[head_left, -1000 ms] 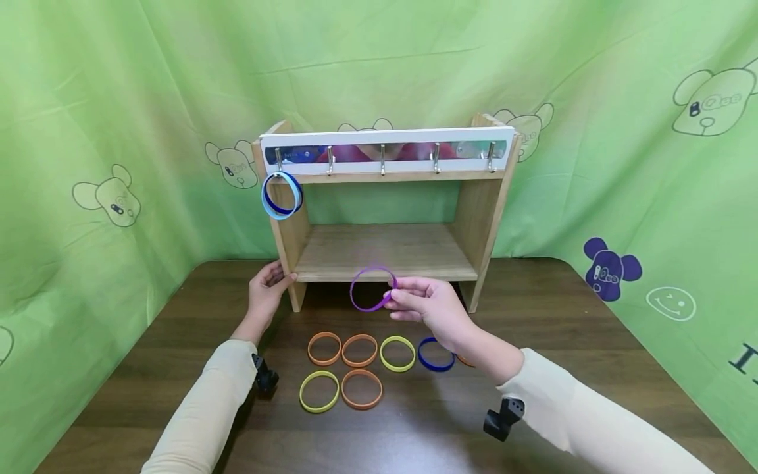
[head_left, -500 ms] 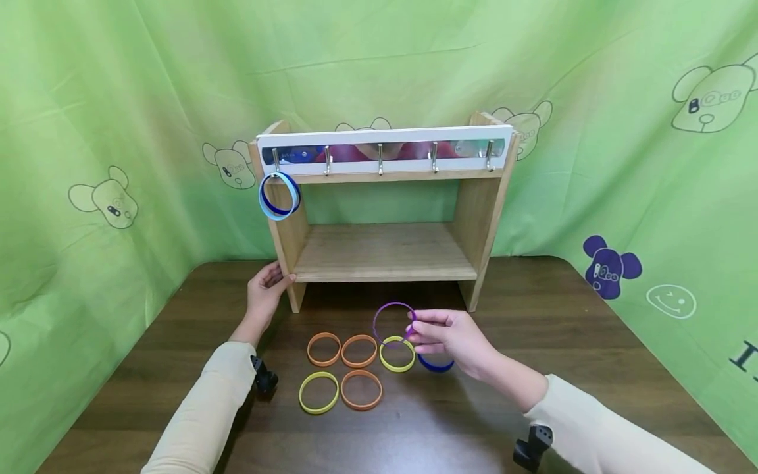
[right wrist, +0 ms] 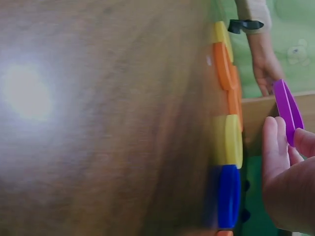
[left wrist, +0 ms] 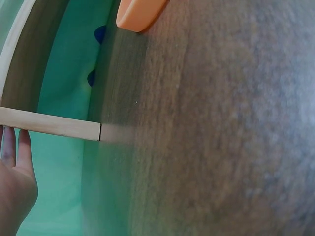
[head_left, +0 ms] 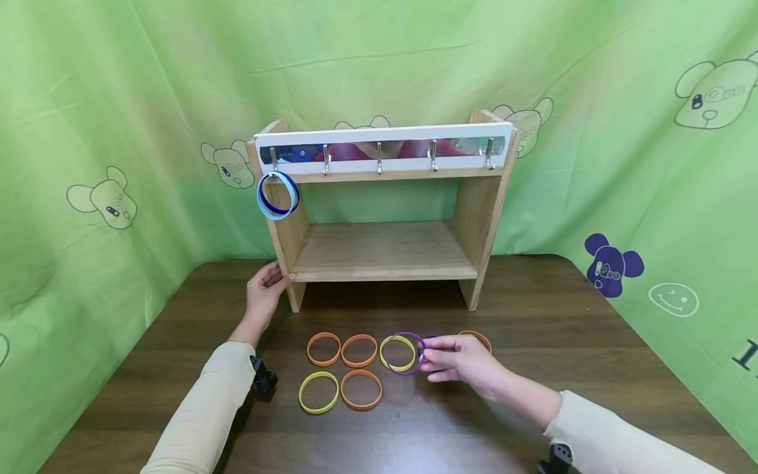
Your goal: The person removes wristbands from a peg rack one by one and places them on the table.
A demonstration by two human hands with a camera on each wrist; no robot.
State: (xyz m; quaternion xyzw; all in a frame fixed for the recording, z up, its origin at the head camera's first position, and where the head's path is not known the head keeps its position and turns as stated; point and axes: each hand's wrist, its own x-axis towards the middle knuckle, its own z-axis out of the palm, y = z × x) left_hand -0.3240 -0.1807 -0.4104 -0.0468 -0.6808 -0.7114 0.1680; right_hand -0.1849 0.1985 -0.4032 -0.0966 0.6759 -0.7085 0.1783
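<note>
My right hand (head_left: 464,362) pinches a purple silicone wristband (right wrist: 288,112) between thumb and fingers, low over the table. In the head view the band overlaps a yellow wristband (head_left: 387,361). A dark blue wristband (right wrist: 229,196) is mostly hidden behind that hand in the head view. At the rack's left side, my left hand (head_left: 262,299) touches the wooden side panel (left wrist: 54,123), its visible fingers nearly straight against the outer face. From the leftmost hook (head_left: 274,158) of the wooden rack (head_left: 385,271) hang a light blue wristband (head_left: 262,204) and a dark blue one behind it.
On the brown table (head_left: 367,441) lie several more wristbands: orange ones, such as the near orange wristband (head_left: 362,408), a yellow wristband (head_left: 318,411) at front left, and an orange wristband (head_left: 476,334) beyond the right hand. More metal hooks (head_left: 379,158) line the rack's top. A green curtain (head_left: 379,59) hangs behind.
My right hand has carried the purple wristband down and to the right, from in front of the rack's lower shelf to over the table bands. The left hand stays at the side panel.
</note>
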